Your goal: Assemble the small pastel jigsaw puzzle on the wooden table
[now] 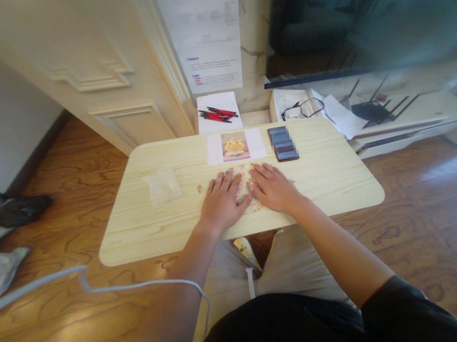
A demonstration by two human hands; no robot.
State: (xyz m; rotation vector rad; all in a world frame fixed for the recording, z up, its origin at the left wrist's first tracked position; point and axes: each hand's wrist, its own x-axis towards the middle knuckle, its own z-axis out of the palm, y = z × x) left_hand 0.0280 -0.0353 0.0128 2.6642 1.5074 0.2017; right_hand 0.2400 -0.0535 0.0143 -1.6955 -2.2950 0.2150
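Observation:
My left hand (223,198) and my right hand (274,187) lie flat, palms down, side by side on a small light wooden table (334,176). Their fingers are stretched out over a scatter of small pale and pinkish pieces (246,182) that shows between and around them. Just beyond the fingertips lies a white sheet with a picture of a yellow figure (235,146). A dark phone (283,143) rests to the right of that sheet. A small clear plastic bag (162,185) sits on the table to the left of my left hand.
Behind the table a white sheet holds several red and black pens (218,114). A low white shelf (412,117) with cables and a black router stands at the right under a dark screen. A white cable (99,286) crosses the wooden floor at left.

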